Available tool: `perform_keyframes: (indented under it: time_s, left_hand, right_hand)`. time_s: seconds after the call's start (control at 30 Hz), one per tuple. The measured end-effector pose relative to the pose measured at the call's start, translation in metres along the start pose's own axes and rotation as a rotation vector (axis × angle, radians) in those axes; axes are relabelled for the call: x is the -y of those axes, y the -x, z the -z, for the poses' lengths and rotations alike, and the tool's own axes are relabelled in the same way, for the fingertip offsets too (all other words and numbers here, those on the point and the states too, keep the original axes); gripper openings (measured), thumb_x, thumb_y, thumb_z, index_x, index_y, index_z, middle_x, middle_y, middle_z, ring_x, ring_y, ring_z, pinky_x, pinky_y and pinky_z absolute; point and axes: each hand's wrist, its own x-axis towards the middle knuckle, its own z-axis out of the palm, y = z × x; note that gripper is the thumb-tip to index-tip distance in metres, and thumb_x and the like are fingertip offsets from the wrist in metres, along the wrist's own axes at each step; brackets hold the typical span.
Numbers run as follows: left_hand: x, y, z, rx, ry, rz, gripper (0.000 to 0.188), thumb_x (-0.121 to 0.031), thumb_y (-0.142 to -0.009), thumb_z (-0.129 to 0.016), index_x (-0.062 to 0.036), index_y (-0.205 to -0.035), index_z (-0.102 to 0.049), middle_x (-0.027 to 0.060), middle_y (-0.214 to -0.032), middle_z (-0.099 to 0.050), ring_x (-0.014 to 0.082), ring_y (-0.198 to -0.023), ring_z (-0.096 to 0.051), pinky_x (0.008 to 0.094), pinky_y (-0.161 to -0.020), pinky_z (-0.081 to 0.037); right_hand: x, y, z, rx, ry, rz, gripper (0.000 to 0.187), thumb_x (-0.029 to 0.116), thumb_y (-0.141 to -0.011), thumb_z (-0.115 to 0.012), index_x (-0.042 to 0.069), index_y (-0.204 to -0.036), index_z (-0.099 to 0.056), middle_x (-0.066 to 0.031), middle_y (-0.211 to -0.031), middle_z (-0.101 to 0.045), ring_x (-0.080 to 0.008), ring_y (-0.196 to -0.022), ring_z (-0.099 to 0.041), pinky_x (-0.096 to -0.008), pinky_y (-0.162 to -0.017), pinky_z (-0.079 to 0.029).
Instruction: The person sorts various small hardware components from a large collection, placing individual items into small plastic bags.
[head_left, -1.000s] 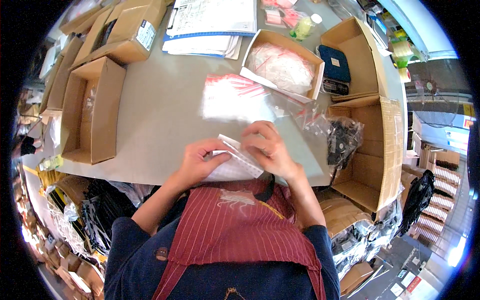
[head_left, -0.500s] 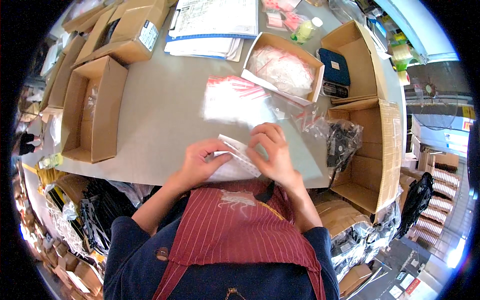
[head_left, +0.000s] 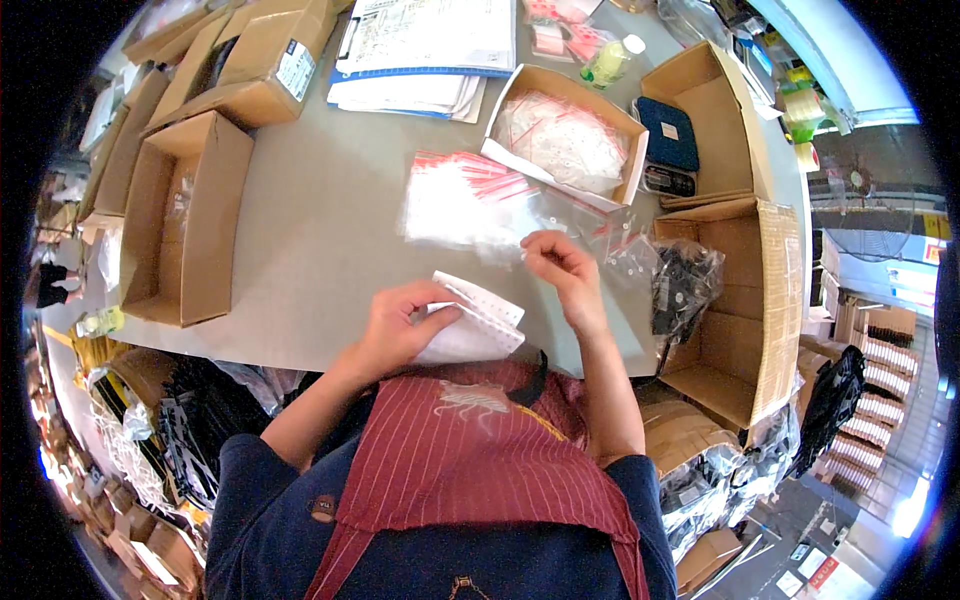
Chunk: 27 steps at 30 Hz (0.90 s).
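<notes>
Close to the table's front edge, my left hand (head_left: 402,322) grips a folded white sheet (head_left: 470,335) between thumb and fingers. Rows of small dots run along the sheet's upper strip. My right hand (head_left: 566,275) is raised to the right of the sheet, thumb and fingertips pinched together. A tiny pale speck shows at those fingertips, too small to name. Beyond both hands lies a pile of clear zip bags (head_left: 465,200) with red strips, glare washing out part of it. Small bags with tiny pieces (head_left: 620,235) lie to the right of that pile.
An open box of filled bags (head_left: 570,140) stands behind the pile. Cardboard boxes (head_left: 190,220) line the left, and another (head_left: 745,310) flanks the right beside bagged black parts (head_left: 685,290). A clipboard (head_left: 430,40), a bottle (head_left: 613,62) and a dark blue case (head_left: 668,133) sit farther back.
My right hand has left the sheet and moved up and to the right, fingers pinched. The sheet's dotted strip now shows more fully. My left hand keeps its hold.
</notes>
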Motion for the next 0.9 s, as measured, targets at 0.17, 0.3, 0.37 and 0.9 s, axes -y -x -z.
perform_keyframes:
  time_s: [0.17, 0.3, 0.37, 0.9]
  left_hand:
    - [0.005, 0.000, 0.002, -0.007, -0.007, 0.055, 0.015, -0.005, -0.087, -0.073, 0.0006, -0.100, -0.074, 0.0096, -0.097, -0.075, 0.0148, -0.088, -0.068, 0.0293, -0.080, -0.053]
    - [0.011, 0.003, 0.004, -0.052, -0.008, 0.085, 0.016, -0.006, -0.087, -0.073, -0.0003, -0.102, -0.075, 0.0083, -0.098, -0.075, 0.0135, -0.091, -0.067, 0.0292, -0.082, -0.053]
    - [0.014, 0.006, 0.001, -0.083, 0.071, 0.119, 0.016, -0.006, -0.088, -0.073, -0.0010, -0.103, -0.075, 0.0078, -0.099, -0.075, 0.0134, -0.091, -0.067, 0.0292, -0.083, -0.053]
    - [0.012, 0.003, 0.002, -0.158, 0.173, 0.227, 0.017, -0.009, -0.089, -0.073, -0.0018, -0.105, -0.074, 0.0043, -0.095, -0.074, 0.0086, -0.085, -0.064, 0.0260, -0.077, -0.052]
  right_hand:
    - [0.001, -0.032, 0.017, -0.057, 0.932, 0.516, 0.008, 0.006, -0.092, -0.061, 0.002, -0.099, -0.064, -0.0132, -0.102, -0.070, -0.0275, -0.090, -0.066, -0.0373, -0.081, -0.053]
    - [-0.003, -0.023, 0.025, -0.126, 1.098, 0.467, 0.011, 0.009, -0.090, -0.062, 0.004, -0.100, -0.062, -0.0171, -0.095, -0.067, -0.0376, -0.087, -0.066, -0.0438, -0.075, -0.053]
    - [-0.001, -0.018, 0.028, -0.125, 1.054, 0.384, 0.011, 0.007, -0.092, -0.062, 0.003, -0.102, -0.063, -0.0172, -0.096, -0.068, -0.0365, -0.087, -0.066, -0.0420, -0.077, -0.053]
    - [-0.017, -0.024, 0.033, -0.059, 1.528, 0.786, 0.023, 0.007, -0.073, -0.062, 0.004, -0.096, -0.065, -0.0101, -0.109, -0.065, -0.0296, -0.109, -0.061, -0.0463, -0.097, -0.048]
